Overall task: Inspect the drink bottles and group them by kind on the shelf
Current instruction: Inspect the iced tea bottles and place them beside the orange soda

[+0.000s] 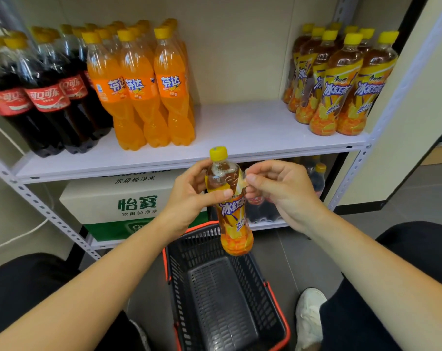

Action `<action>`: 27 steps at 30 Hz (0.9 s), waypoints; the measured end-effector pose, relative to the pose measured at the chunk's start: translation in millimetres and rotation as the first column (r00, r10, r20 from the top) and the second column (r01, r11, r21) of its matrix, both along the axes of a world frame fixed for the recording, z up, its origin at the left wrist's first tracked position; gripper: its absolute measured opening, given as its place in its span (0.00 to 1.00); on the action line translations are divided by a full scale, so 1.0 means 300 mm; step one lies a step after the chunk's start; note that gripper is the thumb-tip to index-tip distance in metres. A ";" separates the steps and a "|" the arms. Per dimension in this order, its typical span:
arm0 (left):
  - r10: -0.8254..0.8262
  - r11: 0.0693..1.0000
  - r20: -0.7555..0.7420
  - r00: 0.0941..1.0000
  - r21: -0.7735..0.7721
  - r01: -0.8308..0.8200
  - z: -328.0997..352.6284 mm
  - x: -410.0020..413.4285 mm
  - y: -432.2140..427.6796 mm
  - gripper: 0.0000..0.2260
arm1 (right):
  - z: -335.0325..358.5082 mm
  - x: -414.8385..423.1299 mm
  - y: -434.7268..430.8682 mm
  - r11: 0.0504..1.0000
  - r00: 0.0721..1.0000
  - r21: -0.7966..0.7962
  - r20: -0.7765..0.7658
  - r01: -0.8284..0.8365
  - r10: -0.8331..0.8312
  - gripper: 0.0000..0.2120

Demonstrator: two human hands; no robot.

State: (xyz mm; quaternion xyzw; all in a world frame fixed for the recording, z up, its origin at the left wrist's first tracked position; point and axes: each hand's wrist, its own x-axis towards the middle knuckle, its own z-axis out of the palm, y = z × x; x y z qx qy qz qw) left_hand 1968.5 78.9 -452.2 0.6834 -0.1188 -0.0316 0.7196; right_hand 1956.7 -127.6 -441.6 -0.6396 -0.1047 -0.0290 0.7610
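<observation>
Cola bottles (45,97) are standing at the left end of the upper shelf (240,127), soda bottles (138,89) just right of them. Tea bottles (339,82) are standing at the right end, well apart. A carton (128,201) is sitting on the lower shelf (268,224). A loose bottle (233,211) is hanging before the shelf edge above a basket (184,252), left hand (189,193) and right hand (278,188) gripping its sides.
</observation>
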 end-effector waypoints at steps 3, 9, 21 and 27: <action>0.006 0.994 -0.038 0.999 0.113 -0.002 -0.077 -0.010 0.015 0.32 | -0.108 0.018 -0.031 0.986 0.995 -0.165 -0.090 0.036 -0.052 0.08; 0.075 0.977 -0.259 0.963 0.214 -0.019 -0.323 -0.036 0.019 0.27 | -0.461 0.036 -0.027 0.771 0.960 -0.626 -0.272 -0.120 -0.071 0.07; 0.189 0.971 -0.654 0.733 0.237 -0.039 -0.863 -0.065 0.021 0.26 | -0.849 -0.038 -0.079 0.473 0.945 -0.830 -0.326 -0.295 0.017 0.41; 0.219 0.971 -0.691 0.688 0.221 -0.088 -1.070 -0.057 -0.026 0.24 | -0.912 -0.068 -0.093 0.666 0.945 -0.708 -0.326 -0.234 -0.013 0.41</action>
